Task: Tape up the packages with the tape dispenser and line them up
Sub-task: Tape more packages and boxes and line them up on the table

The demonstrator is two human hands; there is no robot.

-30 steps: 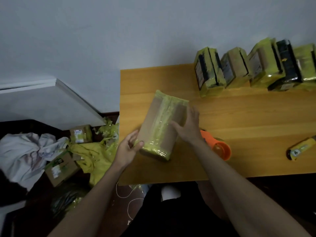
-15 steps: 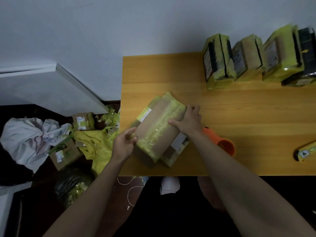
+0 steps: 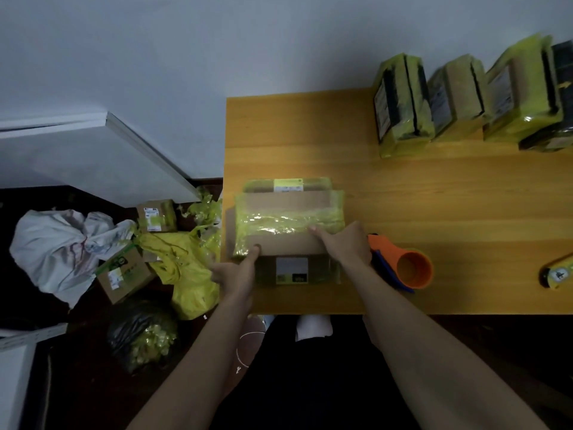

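Off the table's left edge, on the dark floor, lies a crumpled white cloth bundle [image 3: 52,246], soft and creased. Beside it sit two small cardboard boxes [image 3: 124,273], flat-sided and labelled, and a heap of loose yellow plastic wrap [image 3: 189,271], wrinkled and glossy. Below these is a black bag [image 3: 141,332] stuffed with pale yellow scraps.

My left hand [image 3: 234,273] reaches onto the smooth, orange-toned wooden table [image 3: 434,197]; its thumb presses the near left corner of the package [image 3: 288,223], while the other fingers are hidden, so I cannot tell how far they curl round the edge. The package is a rectangular brown cardboard box lying lengthwise at the table's left end, with a wide, crinkled strip of shiny yellow-green tape along its top. It rests on another flat taped box whose printed labels show at the far and near sides.

My right hand [image 3: 344,246] lies on the package's right end, fingers fairly straight and pressing down on the tape and cardboard.

Just beside that wrist sits the tape dispenser [image 3: 400,263], matte orange plastic with a round hollow core and a dark blue part beneath.

At the far right of the table stands a row of taped packages [image 3: 459,97], upright, blocky, wrapped in yellow-green film with black bands. A small yellow-and-black object [image 3: 558,270] lies at the right edge.
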